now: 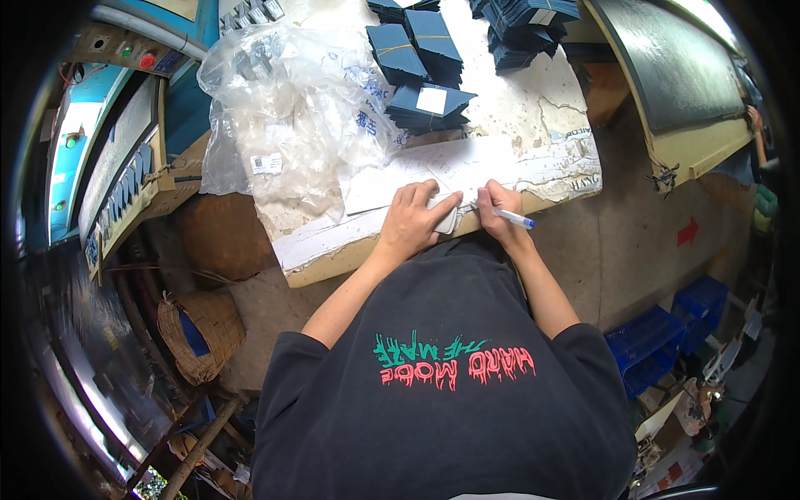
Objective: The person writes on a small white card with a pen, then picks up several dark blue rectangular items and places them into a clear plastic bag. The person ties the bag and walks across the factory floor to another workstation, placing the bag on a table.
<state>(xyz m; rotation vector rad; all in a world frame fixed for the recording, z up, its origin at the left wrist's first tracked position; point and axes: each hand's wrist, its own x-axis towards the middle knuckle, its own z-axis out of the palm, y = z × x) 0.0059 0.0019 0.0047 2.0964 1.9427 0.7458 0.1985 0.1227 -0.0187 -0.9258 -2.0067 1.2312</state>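
My right hand (501,208) is closed round a white pen with a blue cap end (514,217), its lower end pointing at the table's near edge. Beside it my left hand (414,218) rests with fingers apart on white sheets of paper (375,190) that carry faint handwriting. Under its thumb and fingertips lies a small pale pad or stack of slips (447,222), mostly covered. The pen tip is hidden by my right fingers.
The worn table (542,158) has peeling paper on top. Crumpled clear plastic bags (292,108) lie at left. Bundles of dark blue folded pieces (429,104) stand at the back. Machines flank the table, a control panel (125,50) at left. A wicker basket (204,333) and blue crates (646,346) sit lower down.
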